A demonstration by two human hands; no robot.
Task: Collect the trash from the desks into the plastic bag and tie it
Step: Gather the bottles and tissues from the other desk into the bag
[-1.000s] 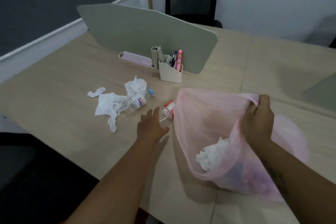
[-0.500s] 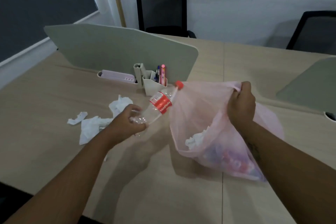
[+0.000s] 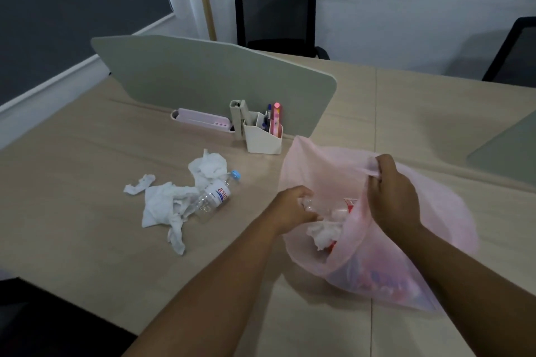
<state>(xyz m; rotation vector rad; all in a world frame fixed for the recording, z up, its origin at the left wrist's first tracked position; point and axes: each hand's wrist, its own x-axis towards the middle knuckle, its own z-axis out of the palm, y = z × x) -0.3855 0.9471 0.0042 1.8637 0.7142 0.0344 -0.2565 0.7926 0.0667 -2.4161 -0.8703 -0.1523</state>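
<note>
Right hand (image 3: 390,191) pinches rim of pink plastic bag (image 3: 429,243), right of centre, lifting mouth open for loading. Left hand (image 3: 295,209) closed around clear bottle (image 3: 322,207) at bag mouth. Second bottle (image 3: 213,197), crumpled tissues (image 3: 162,206) wait mid-left on desk (image 3: 72,182).

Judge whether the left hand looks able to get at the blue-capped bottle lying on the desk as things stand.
Probably yes, but not yet: the left hand is at the bag mouth gripping another bottle. Once emptied, only bare desk separates it from the blue-capped bottle.
</note>
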